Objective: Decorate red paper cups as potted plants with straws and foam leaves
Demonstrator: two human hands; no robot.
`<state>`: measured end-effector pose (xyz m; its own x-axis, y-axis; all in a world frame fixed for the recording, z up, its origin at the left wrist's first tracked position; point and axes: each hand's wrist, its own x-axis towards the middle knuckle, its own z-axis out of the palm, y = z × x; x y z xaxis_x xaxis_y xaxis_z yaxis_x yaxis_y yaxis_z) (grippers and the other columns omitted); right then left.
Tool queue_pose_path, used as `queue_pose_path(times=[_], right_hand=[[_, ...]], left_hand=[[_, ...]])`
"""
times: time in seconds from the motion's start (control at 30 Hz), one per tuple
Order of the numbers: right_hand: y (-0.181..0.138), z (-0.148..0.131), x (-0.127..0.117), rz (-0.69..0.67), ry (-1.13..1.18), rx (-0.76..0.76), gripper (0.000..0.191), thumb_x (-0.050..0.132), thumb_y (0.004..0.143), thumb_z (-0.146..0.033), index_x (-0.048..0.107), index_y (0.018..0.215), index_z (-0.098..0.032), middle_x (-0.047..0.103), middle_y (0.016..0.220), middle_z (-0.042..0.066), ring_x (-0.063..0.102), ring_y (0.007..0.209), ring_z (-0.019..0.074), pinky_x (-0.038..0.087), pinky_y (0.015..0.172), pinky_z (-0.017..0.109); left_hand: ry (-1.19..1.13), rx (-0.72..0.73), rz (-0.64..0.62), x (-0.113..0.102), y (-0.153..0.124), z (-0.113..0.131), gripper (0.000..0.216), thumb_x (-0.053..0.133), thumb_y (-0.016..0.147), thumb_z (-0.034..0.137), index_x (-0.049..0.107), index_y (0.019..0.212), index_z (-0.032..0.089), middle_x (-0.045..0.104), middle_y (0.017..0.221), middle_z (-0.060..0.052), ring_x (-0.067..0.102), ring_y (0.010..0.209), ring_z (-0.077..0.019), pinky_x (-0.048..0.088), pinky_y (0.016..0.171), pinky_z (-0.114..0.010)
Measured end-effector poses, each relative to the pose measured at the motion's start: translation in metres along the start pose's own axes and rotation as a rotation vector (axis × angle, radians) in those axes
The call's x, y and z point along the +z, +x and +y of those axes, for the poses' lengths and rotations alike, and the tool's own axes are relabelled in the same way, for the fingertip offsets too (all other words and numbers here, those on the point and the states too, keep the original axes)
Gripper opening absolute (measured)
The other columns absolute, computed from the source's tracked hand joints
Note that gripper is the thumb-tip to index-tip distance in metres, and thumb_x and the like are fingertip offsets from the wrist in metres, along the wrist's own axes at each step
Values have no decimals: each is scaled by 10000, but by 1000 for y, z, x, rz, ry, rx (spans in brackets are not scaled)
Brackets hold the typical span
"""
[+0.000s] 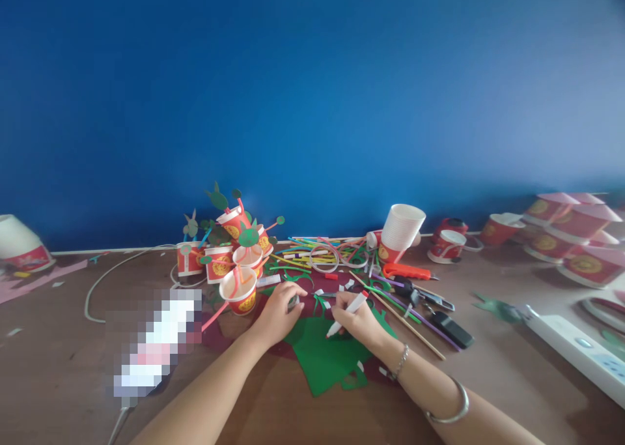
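Note:
My right hand (359, 321) grips a white marker (350, 313) with red ends, slanted over a sheet of green paper (325, 350). The sheet has cut-outs along its lower edge. My left hand (278, 311) rests at the sheet's upper left, fingers curled. Between its thumb and forefinger a small pale, rounded thing shows in part; I cannot make out what it is. Beneath the green sheet lies dark red paper (222, 334). Small white scraps (360, 366) are scattered around, and a red marker cap (331, 276) lies beyond my hands.
Left of my hands stand red paper cups with straws and green paper leaves (237, 292). Behind are colourful straws (303, 256) and stacked white cups (401, 230). To the right lie an orange utility knife (407, 272), keys (446, 328), a power strip (581, 350) and a cup stack (586, 262).

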<state>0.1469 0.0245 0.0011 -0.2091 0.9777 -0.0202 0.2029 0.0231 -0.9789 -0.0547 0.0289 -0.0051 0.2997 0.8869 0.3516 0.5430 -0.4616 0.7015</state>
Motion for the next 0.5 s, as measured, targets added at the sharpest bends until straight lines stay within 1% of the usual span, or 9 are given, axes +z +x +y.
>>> queue_pose_path(times=[0.3,0.5], right_hand=[[-3,-6,2,-77,-70,-28,247,559,693,-264,371,539,-216,497,407,-62,612,446,149,340,377,178],[-3,-6,3,-77,-104,-39,246,561,704,-255,371,552,-217,522,418,-61,607,445,137,356,388,176]], left_hand=[[-9,-2,9,-2,1,3,167,534,787,148,620,916,208,626,1013,-74,566,1015,-221,444,917,-380],[-16,2,4,-1,0,1,167,532,791,151,621,920,210,623,1010,-72,564,1014,-219,441,920,-381]])
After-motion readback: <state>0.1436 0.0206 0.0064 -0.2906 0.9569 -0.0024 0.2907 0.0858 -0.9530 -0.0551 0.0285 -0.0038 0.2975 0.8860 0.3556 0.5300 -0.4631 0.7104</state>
